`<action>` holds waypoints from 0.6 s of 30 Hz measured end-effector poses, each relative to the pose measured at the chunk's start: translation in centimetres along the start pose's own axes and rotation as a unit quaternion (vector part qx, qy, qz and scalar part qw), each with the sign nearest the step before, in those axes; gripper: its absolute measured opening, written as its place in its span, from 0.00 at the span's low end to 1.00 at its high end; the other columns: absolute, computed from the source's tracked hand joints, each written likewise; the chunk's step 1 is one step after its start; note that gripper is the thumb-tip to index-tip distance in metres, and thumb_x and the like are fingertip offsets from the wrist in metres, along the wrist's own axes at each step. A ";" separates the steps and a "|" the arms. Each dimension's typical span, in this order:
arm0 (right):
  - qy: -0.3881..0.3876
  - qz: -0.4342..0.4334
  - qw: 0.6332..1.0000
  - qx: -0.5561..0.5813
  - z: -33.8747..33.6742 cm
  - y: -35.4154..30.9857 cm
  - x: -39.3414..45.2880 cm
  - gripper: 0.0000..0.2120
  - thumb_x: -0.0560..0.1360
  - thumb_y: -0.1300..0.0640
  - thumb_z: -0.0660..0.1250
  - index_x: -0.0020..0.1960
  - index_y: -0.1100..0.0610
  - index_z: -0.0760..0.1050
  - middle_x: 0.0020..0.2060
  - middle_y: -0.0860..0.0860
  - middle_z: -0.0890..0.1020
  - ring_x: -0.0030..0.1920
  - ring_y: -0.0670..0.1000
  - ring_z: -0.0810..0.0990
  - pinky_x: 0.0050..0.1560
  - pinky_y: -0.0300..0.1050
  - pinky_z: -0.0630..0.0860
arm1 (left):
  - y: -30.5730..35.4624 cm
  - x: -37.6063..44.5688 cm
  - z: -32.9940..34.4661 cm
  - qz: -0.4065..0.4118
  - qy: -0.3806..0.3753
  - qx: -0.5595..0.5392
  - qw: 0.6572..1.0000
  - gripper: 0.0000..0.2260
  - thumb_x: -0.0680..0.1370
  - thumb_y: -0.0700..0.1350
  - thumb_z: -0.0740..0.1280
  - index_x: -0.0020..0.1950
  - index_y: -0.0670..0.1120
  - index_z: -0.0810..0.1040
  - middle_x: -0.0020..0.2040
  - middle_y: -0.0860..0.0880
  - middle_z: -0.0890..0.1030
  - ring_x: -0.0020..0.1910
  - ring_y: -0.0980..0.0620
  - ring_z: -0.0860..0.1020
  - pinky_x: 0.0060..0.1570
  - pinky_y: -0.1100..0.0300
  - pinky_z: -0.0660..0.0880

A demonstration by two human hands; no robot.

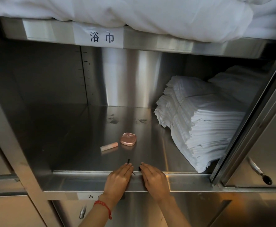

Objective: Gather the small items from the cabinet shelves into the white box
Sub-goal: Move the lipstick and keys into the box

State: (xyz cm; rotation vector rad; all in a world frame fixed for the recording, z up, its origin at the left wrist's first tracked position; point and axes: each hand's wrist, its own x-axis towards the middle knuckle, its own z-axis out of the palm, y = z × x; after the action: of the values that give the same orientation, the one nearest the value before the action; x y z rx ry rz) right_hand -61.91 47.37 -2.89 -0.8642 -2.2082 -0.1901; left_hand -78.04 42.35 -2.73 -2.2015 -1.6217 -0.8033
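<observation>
Black hairpin [128, 161] at L hand [117, 179] fingertips, R hand [153, 179] beside; grip unclear.

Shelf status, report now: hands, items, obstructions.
Left hand and right hand at shelf lip, pinching small dark pins. Pink compact and pink tube lie loose behind. Folded white cloths stacked right, clear of them.

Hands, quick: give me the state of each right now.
Left hand: pinching a thin dark item at the shelf edge.
Right hand: fingers on something small and dark; grip unclear.
</observation>
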 end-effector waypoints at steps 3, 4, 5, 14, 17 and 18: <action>0.014 -0.003 1.000 -0.001 0.0 0.2 0.1 0.21 0.53 0.68 0.79 0.45 0.59 0.84 0.44 0.52 0.85 0.39 0.49 0.84 0.40 0.39 0.79 | 0.0 0.0 0.1 0.004 -0.002 0.001 1.000 0.29 0.43 0.38 0.84 0.43 0.42 0.85 0.43 0.46 0.85 0.40 0.52 0.84 0.37 0.62 0.79; 0.019 -0.004 1.000 -0.002 0.0 0.2 0.1 0.18 0.56 0.68 0.77 0.45 0.59 0.84 0.44 0.52 0.85 0.39 0.49 0.84 0.39 0.39 0.80 | 0.1 0.0 0.0 0.004 -0.003 0.001 1.000 0.29 0.43 0.38 0.84 0.43 0.42 0.85 0.43 0.46 0.85 0.40 0.52 0.84 0.37 0.62 0.79; 0.023 -0.003 1.000 -0.004 -0.1 0.2 0.1 0.16 0.57 0.67 0.74 0.45 0.59 0.84 0.44 0.52 0.85 0.39 0.49 0.84 0.39 0.39 0.80 | 0.1 0.0 0.0 0.006 -0.005 0.001 1.000 0.29 0.43 0.39 0.84 0.43 0.42 0.85 0.43 0.46 0.85 0.40 0.52 0.84 0.38 0.61 0.79; 0.034 -0.003 0.999 -0.015 -0.5 -0.2 0.3 0.22 0.52 0.70 0.80 0.46 0.60 0.84 0.44 0.53 0.85 0.40 0.49 0.84 0.41 0.40 0.80 | -0.1 0.4 -1.0 0.025 0.007 0.002 1.000 0.30 0.43 0.39 0.84 0.44 0.42 0.85 0.44 0.46 0.85 0.42 0.52 0.84 0.39 0.62 0.79; 0.046 -0.004 0.999 -0.017 -0.6 -0.3 0.5 0.23 0.52 0.71 0.79 0.46 0.61 0.84 0.44 0.53 0.85 0.40 0.50 0.84 0.40 0.40 0.81 | -0.2 0.6 -1.4 0.035 0.023 0.002 0.999 0.30 0.42 0.37 0.83 0.44 0.41 0.85 0.44 0.46 0.85 0.42 0.51 0.84 0.39 0.62 0.79; 0.053 -0.004 0.998 -0.019 -0.6 -0.3 0.6 0.22 0.53 0.72 0.78 0.46 0.61 0.84 0.44 0.54 0.85 0.40 0.50 0.84 0.41 0.41 0.81 | -0.2 0.7 -1.5 0.037 0.028 0.002 0.999 0.30 0.42 0.37 0.83 0.44 0.41 0.85 0.44 0.46 0.85 0.42 0.51 0.84 0.39 0.62 0.79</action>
State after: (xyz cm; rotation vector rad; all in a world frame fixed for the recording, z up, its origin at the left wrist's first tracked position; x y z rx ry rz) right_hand -62.00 47.22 -2.02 -0.8457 -2.1160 -0.2765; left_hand -78.46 42.16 -1.10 -2.2028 -1.5054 -0.8320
